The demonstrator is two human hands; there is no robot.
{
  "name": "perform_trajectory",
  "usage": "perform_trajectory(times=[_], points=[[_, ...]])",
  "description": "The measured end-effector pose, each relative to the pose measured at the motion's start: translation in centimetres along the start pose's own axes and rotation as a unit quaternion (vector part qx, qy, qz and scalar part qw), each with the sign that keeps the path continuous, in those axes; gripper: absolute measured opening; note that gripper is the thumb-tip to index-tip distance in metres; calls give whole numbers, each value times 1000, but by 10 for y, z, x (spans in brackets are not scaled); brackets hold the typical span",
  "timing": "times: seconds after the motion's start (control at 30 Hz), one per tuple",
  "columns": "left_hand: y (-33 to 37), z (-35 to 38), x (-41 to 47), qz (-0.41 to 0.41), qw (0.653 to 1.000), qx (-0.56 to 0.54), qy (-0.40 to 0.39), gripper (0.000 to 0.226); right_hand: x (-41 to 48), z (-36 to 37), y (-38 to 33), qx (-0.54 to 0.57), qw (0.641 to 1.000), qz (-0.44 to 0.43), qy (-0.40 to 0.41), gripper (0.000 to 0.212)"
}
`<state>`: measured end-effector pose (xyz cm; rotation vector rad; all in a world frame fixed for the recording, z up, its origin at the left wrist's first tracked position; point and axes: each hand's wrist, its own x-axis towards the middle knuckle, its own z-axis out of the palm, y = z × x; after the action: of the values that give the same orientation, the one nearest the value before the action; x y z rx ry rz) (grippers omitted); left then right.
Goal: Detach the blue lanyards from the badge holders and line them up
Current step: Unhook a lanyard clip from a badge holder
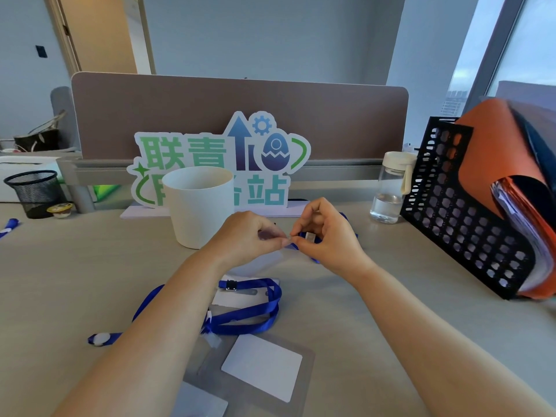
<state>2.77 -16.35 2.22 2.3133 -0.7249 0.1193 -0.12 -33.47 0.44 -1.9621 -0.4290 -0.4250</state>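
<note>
Above the desk [361,296], the left hand [246,236] pinches a clear badge holder [258,261]. The right hand [323,236] grips the blue lanyard's metal clip [310,236]. Another blue lanyard [249,308] lies below them.

A pale beige worktop [75,266] is seen carrying several items. A plain white tapered plastic pot [198,212] is stood near the middle, just in front of a flat cut-out sign [240,152] printed with green and blue characters, an arrow, a gear and an egg. The sign is backed by a brown fabric desk partition [180,109]. To the right, a clear bottle with a cream lid [389,188], partly filled with water, is placed beside a black perforated file rack [451,212], in which an orange folder [493,145] and papers are held. At far left, a black wire-mesh basket [33,191] is set, with a small yellow-lidded cup [60,209] just beside it.
</note>
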Motion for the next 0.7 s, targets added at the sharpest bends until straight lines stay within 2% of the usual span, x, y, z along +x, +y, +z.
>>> perform_trajectory(times=[0.33, 0.63, 0.7], points=[[3, 1, 0, 44, 995, 65, 56, 9, 1, 2, -3, -3, 1000, 21, 6, 41], [4, 3, 0, 31, 998, 22, 41, 3, 1, 1, -6, -64, 998, 7, -5, 45], [3, 3, 1, 25, 999, 7, 30, 7, 1, 0, -5, -64, 998, 6, -7, 45]])
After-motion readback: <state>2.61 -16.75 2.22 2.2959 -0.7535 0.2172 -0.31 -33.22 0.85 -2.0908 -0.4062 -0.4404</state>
